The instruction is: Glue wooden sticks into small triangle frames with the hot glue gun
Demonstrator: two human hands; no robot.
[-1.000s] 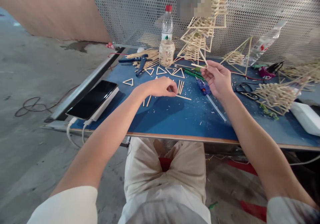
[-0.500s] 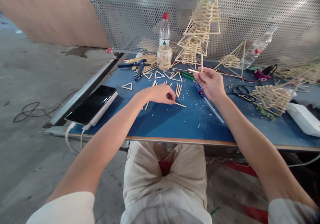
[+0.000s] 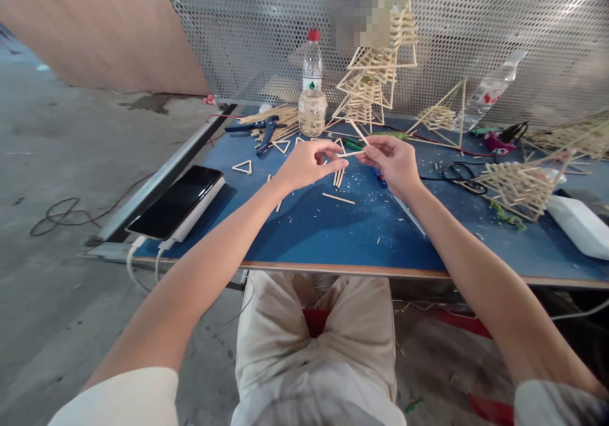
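Blue worktop (image 3: 333, 236): left hand (image 3: 304, 163) and right hand (image 3: 392, 160) each pinch wooden sticks (image 3: 354, 147); the joint is best aligned with steady fingertip grips.

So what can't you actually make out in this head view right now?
- Top of the stick tower: blurred patch and top edge.
- Glue gun: mostly behind the right hand.
- Stick ends between the hands: fingertips cover them; left hand.
- White box: cut by right edge.

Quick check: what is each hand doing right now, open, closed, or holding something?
Left hand: closed, fingers pinching one end of a thin wooden stick.
Right hand: closed, pinching the stick's other end.
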